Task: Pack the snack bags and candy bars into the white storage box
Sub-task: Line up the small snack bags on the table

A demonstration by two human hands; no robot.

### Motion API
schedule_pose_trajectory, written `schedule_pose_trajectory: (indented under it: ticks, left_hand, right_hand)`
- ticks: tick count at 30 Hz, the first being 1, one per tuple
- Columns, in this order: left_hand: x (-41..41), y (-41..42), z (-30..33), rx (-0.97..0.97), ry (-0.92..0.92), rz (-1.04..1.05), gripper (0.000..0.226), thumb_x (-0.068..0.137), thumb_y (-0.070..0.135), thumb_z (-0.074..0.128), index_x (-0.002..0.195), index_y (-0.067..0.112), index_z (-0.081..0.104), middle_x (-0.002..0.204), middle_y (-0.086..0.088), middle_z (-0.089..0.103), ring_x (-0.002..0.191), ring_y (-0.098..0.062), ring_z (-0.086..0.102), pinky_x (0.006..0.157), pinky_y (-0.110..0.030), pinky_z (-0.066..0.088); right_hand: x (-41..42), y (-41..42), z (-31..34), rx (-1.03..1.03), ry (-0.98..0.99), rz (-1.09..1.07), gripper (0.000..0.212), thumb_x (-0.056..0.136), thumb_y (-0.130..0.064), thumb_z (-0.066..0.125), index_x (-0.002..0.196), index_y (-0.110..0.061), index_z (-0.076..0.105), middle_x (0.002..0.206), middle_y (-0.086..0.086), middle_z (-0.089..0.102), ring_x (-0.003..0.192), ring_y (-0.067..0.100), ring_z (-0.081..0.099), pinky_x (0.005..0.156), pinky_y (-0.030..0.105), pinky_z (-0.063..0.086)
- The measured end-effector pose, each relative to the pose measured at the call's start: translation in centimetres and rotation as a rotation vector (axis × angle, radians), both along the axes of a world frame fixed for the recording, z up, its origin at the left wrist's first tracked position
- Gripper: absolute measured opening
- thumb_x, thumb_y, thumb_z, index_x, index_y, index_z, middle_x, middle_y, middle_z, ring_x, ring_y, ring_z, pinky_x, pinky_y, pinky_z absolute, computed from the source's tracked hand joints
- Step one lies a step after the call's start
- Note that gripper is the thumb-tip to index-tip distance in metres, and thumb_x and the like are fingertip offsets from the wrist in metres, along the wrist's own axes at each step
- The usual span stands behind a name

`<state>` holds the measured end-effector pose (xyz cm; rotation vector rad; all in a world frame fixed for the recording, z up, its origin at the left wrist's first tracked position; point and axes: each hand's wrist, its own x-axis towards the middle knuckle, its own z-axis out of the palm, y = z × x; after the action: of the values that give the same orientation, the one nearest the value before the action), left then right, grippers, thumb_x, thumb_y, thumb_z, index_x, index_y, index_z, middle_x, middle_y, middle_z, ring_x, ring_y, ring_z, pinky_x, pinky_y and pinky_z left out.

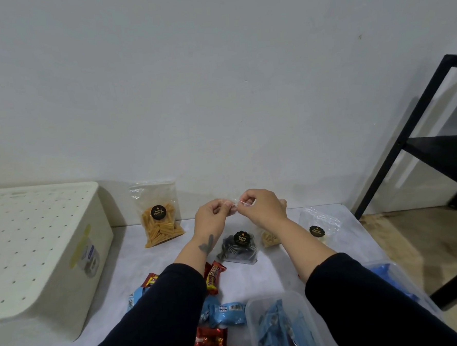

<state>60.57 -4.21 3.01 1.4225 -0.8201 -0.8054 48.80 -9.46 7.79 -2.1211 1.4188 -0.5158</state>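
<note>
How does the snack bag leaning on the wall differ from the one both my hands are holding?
The bag of orange sticks leans against the wall untouched, while the bag of dark swirled crackers is pinched at its top by the left hand and right hand. The first holds orange sticks; the second, black-and-white swirled pieces. Both are clear plastic bags with a round black label.

1 head-worn wide-angle view, looking forward and down, close over the table (276,274), facing the wall (216,80)
</note>
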Motion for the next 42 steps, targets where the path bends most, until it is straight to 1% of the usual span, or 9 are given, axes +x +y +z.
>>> schedule_pose_trajectory:
  ticks: [5,9,13,24,27,32,35,37,42]
  left_hand:
    - [0.6,-0.1,-0.2,0.004,-0.044,0.069,0.014,0.094,0.012,0.055,0.09,0.008,0.068,0.079,-0.001,0.069,0.071,0.001,0.066,0.061,-0.008,0.047]
    - [0.7,-0.6,-0.1,0.001,-0.046,0.093,0.015,0.094,0.011,0.055,0.089,0.006,0.067,0.075,0.002,0.067,0.071,-0.002,0.064,0.06,-0.006,0.044]
    - [-0.1,-0.7,-0.2,-0.005,0.014,0.049,0.011,0.092,0.014,0.059,0.085,0.009,0.065,0.076,0.001,0.068,0.074,-0.004,0.065,0.064,-0.009,0.046]
    - [-0.1,-1.5,-0.2,0.004,-0.021,0.084,0.02,0.09,0.005,0.059,0.074,0.017,0.064,0.072,-0.001,0.065,0.071,-0.011,0.062,0.078,-0.02,0.049]
    - [-0.3,-1.5,-0.1,0.0,-0.047,0.089,0.013,0.09,0.005,0.058,0.08,0.01,0.063,0.073,0.0,0.064,0.07,-0.008,0.06,0.069,-0.011,0.048]
    - [-0.2,-1.5,0.2,-0.054,-0.038,0.054,0.017,0.09,0.003,0.058,0.078,0.014,0.061,0.076,0.002,0.064,0.074,-0.007,0.061,0.072,-0.01,0.048]
    - [-0.2,-1.4,0.3,-0.021,-0.117,0.091,0.004,0.087,0.011,0.065,0.089,0.013,0.062,0.084,-0.001,0.064,0.081,-0.013,0.06,0.08,-0.021,0.046]
    - [-0.3,-1.2,0.1,0.006,-0.221,0.211,0.021,0.084,0.023,0.069,0.099,0.015,0.056,0.092,-0.001,0.06,0.084,-0.013,0.057,0.08,-0.025,0.046]
    - [-1.4,-0.4,0.7,0.126,-0.21,0.082,0.031,0.095,0.039,0.049,0.082,0.015,0.065,0.077,0.002,0.065,0.071,-0.013,0.058,0.072,-0.028,0.048]
  right_hand:
    - [-0.3,-0.3,0.4,0.086,-0.067,0.096,0.018,0.081,-0.015,0.06,0.089,-0.023,0.073,0.084,-0.008,0.064,0.083,0.014,0.061,0.078,0.028,0.049]
    - [-1.2,-0.8,0.5,0.071,-0.046,0.125,0.029,0.087,-0.001,0.052,0.101,-0.013,0.074,0.09,0.001,0.065,0.074,0.007,0.053,0.061,0.008,0.038]
    - [-1.6,-1.0,-0.2,0.066,-0.101,0.038,0.023,0.088,-0.001,0.057,0.099,-0.012,0.074,0.103,0.006,0.07,0.085,0.01,0.055,0.077,0.017,0.04]
    - [-3.3,-1.5,0.1,0.061,-0.065,0.079,0.023,0.087,-0.001,0.058,0.099,-0.01,0.074,0.088,0.001,0.063,0.082,0.011,0.055,0.074,0.017,0.039]
    - [-3.2,-1.2,-0.3,0.074,-0.071,0.078,0.023,0.088,-0.002,0.056,0.099,-0.012,0.074,0.087,-0.001,0.06,0.081,0.011,0.054,0.074,0.018,0.038]
    - [-3.2,-1.4,0.1,0.255,-0.214,0.048,0.027,0.089,-0.024,0.06,0.097,-0.001,0.072,0.081,0.0,0.061,0.077,0.013,0.054,0.074,0.029,0.044]
    - [-2.8,-1.3,-0.3,0.221,-0.231,0.012,0.019,0.085,-0.021,0.066,0.092,-0.006,0.075,0.087,0.004,0.07,0.082,0.013,0.06,0.083,0.031,0.05]
    - [-2.4,-1.1,-0.6,0.184,-0.249,-0.035,0.013,0.081,-0.018,0.071,0.088,-0.009,0.077,0.089,0.002,0.073,0.084,0.012,0.062,0.085,0.027,0.049]
    - [-1.5,-0.6,-0.5,0.181,-0.291,-0.076,0.009,0.08,-0.02,0.07,0.077,-0.013,0.075,0.073,-0.004,0.068,0.078,0.014,0.063,0.08,0.027,0.05]
